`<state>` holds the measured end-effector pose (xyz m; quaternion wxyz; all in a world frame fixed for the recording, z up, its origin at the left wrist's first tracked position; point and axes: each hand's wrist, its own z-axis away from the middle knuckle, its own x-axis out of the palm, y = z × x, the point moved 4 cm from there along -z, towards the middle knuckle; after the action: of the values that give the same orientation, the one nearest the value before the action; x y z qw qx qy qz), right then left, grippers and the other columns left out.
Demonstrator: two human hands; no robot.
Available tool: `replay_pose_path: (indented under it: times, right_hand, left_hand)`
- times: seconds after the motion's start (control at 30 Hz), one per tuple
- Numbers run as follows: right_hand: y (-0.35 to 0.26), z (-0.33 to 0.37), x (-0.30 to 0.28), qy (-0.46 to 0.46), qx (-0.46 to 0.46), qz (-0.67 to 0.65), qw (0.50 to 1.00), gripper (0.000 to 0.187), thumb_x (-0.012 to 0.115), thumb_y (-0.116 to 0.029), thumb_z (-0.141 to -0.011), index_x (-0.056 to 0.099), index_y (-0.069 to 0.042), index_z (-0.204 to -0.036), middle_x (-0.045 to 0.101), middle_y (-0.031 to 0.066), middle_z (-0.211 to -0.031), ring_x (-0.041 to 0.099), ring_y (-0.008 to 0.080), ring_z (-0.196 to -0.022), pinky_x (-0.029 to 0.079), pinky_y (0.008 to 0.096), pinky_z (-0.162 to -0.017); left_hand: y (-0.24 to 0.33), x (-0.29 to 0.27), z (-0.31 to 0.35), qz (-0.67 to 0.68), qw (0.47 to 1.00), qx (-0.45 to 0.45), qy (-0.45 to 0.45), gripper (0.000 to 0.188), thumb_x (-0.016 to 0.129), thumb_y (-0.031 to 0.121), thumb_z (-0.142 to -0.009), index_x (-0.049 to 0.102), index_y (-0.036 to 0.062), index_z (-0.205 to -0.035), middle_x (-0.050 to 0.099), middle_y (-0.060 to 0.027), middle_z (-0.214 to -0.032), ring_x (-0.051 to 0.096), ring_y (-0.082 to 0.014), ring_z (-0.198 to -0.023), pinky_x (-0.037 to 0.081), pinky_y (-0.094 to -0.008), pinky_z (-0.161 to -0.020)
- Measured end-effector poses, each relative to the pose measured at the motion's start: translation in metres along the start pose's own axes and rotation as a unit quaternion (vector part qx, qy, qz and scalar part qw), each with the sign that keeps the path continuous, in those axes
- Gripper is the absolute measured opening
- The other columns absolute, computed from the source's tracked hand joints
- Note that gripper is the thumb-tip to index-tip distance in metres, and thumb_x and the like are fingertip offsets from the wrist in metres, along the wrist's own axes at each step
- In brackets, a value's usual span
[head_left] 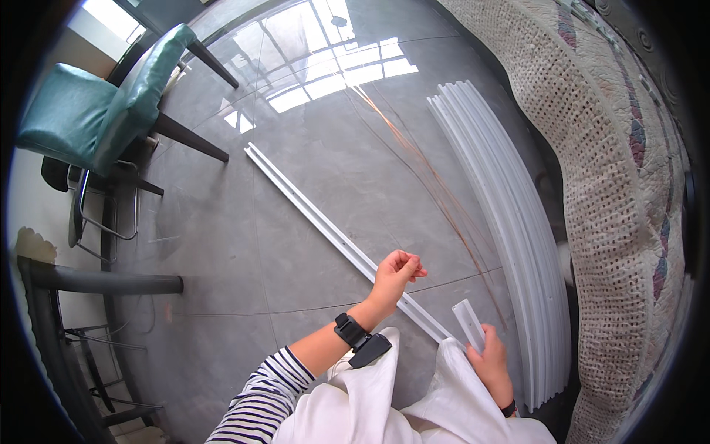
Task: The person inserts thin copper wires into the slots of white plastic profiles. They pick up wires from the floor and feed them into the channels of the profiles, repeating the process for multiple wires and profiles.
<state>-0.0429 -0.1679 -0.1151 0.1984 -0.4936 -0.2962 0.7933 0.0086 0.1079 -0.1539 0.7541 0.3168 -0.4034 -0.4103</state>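
Observation:
My right hand (pixel 492 362) is wrapped round a white channel strip (pixel 468 325), whose end sticks up past the fingers; its lower part is hidden by the hand and my white clothing. My left hand (pixel 399 275) is raised above a long white slotted rail (pixel 318 217), with fingers curled and tips pressed together. Whether something small sits in that pinch cannot be made out. The rail lies slantwise on the grey floor, from near the chair down to my knees, with small dark holes along it.
To the right, a bundle of long white strips (pixel 503 200) lies beside a sofa with a beige knitted cover (pixel 592 244). Thin copper-coloured rods (pixel 436 189) rest on the tiled floor (pixel 214 244) between rail and bundle. A teal chair (pixel 133 111) and dark table leg (pixel 111 280) stand left.

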Motion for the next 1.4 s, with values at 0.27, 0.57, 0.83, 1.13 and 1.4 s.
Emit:
replay_pose_path:
  times: [0.27, 0.57, 0.83, 1.13, 1.4]
  right_hand:
    - [-0.008, 0.000, -0.001, -0.051, -0.001, -0.003, 0.999, 0.043, 0.068, -0.015, -0.078, 0.051, -0.001, -0.114, 0.064, 0.0261, -0.093, 0.062, 0.0450, -0.085, 0.049, 0.0478, -0.073]
    - [-0.015, -0.002, 0.001, -0.033, -0.026, -0.026, 0.999, 0.040, 0.067, -0.017, -0.079, 0.052, -0.003, -0.113, 0.064, 0.0240, -0.093, 0.062, 0.0431, -0.085, 0.049, 0.0473, -0.073]
    - [-0.008, -0.002, 0.006, -0.035, -0.053, -0.044, 0.997, 0.043, 0.066, -0.015, -0.080, 0.047, -0.002, -0.116, 0.064, 0.0232, -0.091, 0.062, 0.0425, -0.083, 0.049, 0.0473, -0.070]
    - [-0.011, -0.003, 0.009, -0.027, -0.061, -0.042, 0.997, 0.041, 0.066, -0.014, -0.080, 0.047, -0.002, -0.115, 0.064, 0.0225, -0.089, 0.062, 0.0419, -0.080, 0.049, 0.0474, -0.069]
    - [-0.008, -0.004, 0.007, -0.024, -0.049, -0.058, 0.997, 0.039, 0.066, -0.013, -0.079, 0.049, -0.003, -0.113, 0.064, 0.0219, -0.087, 0.062, 0.0412, -0.079, 0.049, 0.0453, -0.068]
  left_hand:
    - [-0.002, 0.003, 0.006, 0.008, 1.000, -0.003, -0.005, 0.018, 0.060, 0.023, -0.097, 0.056, 0.0062, -0.095, 0.064, -0.0027, -0.088, 0.066, -0.0135, -0.084, 0.047, -0.0254, -0.072]
    - [0.005, 0.013, -0.001, -0.021, 0.999, 0.014, -0.023, 0.017, 0.064, 0.022, -0.094, 0.058, 0.0067, -0.091, 0.063, -0.0019, -0.084, 0.064, -0.0128, -0.078, 0.045, -0.0252, -0.069]
    - [-0.018, 0.042, 0.033, -0.065, 0.997, -0.009, -0.049, 0.018, 0.064, 0.025, -0.094, 0.058, 0.0091, -0.090, 0.063, -0.0009, -0.085, 0.055, -0.0090, -0.083, 0.039, -0.0245, -0.079]
    - [-0.028, 0.039, 0.048, -0.052, 0.997, -0.024, -0.044, 0.017, 0.066, 0.022, -0.093, 0.061, 0.0063, -0.099, 0.065, -0.0014, -0.093, 0.057, -0.0097, -0.088, 0.043, -0.0260, -0.083]
    - [0.011, 0.014, 0.010, -0.091, 0.995, 0.004, -0.044, 0.019, 0.066, 0.023, -0.093, 0.063, 0.0058, -0.100, 0.066, -0.0035, -0.095, 0.053, -0.0079, -0.082, 0.042, -0.0226, -0.077]
